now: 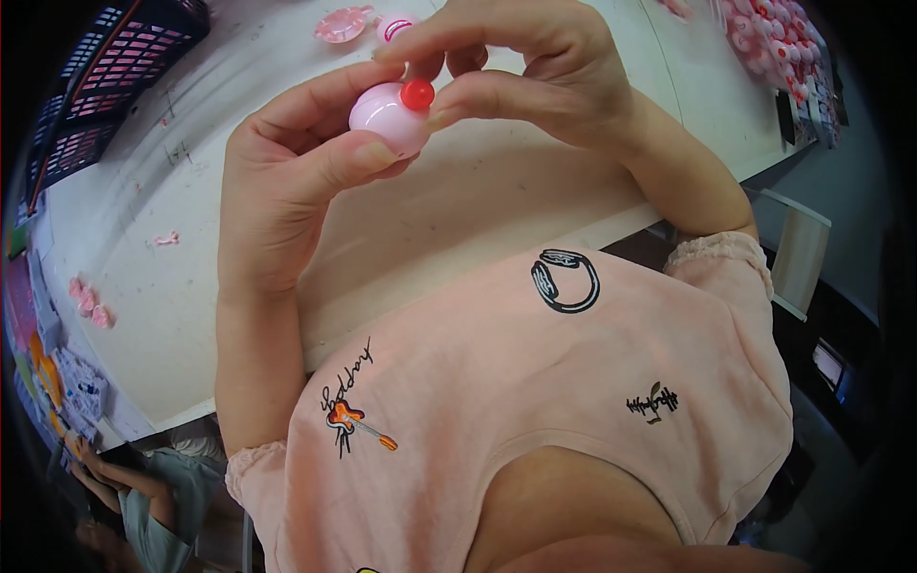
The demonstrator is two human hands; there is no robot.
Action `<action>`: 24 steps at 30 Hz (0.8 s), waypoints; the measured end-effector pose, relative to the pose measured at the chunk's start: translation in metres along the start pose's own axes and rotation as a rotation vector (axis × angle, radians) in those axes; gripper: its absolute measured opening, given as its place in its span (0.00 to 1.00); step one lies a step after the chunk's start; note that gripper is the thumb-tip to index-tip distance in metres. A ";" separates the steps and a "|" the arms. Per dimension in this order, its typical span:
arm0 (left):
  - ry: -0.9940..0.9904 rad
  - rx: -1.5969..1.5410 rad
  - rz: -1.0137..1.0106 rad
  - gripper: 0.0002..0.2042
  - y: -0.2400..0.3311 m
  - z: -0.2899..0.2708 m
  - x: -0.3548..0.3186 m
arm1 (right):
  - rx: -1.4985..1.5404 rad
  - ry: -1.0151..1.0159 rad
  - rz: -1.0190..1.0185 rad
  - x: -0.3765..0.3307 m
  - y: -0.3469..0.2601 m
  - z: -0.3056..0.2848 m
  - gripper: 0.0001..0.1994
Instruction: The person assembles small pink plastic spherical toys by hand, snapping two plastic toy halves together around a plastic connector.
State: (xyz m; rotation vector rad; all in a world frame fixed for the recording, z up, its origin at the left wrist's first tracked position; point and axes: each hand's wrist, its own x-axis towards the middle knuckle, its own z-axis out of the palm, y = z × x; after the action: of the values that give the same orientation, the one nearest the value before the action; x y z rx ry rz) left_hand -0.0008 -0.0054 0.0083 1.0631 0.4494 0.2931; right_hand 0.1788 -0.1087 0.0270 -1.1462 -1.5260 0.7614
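Note:
A glossy light-pink, ball-shaped plastic piece (382, 119) with a round red knob (417, 94) on it is held above the white table (411, 220). My left hand (287, 162) is closed around its left side, thumb on the front and fingers behind. From the right, my right hand (544, 67) reaches in with bent fingers. Its thumb presses the piece beside the red knob, and its index finger arches over the top. Just beyond my hands lie a translucent pink piece (344, 25) and a white-and-pink striped round piece (394, 30), partly hidden by my right hand.
At the far left stands a dark blue slatted basket (115, 81). Small pink pieces (91, 304) and a thin pink bit (167, 239) lie on the left of the table. Many pink-and-red pieces (769, 38) are heaped at the far right. Another person (162, 497) sits at the lower left.

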 end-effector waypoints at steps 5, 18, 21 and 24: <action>-0.016 0.166 0.081 0.24 0.000 -0.003 0.000 | -0.110 0.068 -0.020 -0.003 -0.003 0.002 0.10; 0.063 0.329 0.144 0.24 0.003 0.001 0.001 | -0.587 0.130 -0.322 -0.002 -0.001 0.004 0.08; 0.075 0.331 0.143 0.23 0.003 0.002 -0.001 | -0.658 0.078 -0.321 -0.002 -0.003 0.003 0.09; 0.069 0.280 0.118 0.23 0.002 0.000 -0.001 | -0.617 0.094 -0.314 -0.002 -0.002 0.005 0.09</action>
State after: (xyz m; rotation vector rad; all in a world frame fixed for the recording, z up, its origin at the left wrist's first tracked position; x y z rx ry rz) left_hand -0.0012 -0.0051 0.0104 1.3589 0.5003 0.3805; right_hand 0.1734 -0.1111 0.0263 -1.3085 -1.8621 0.0112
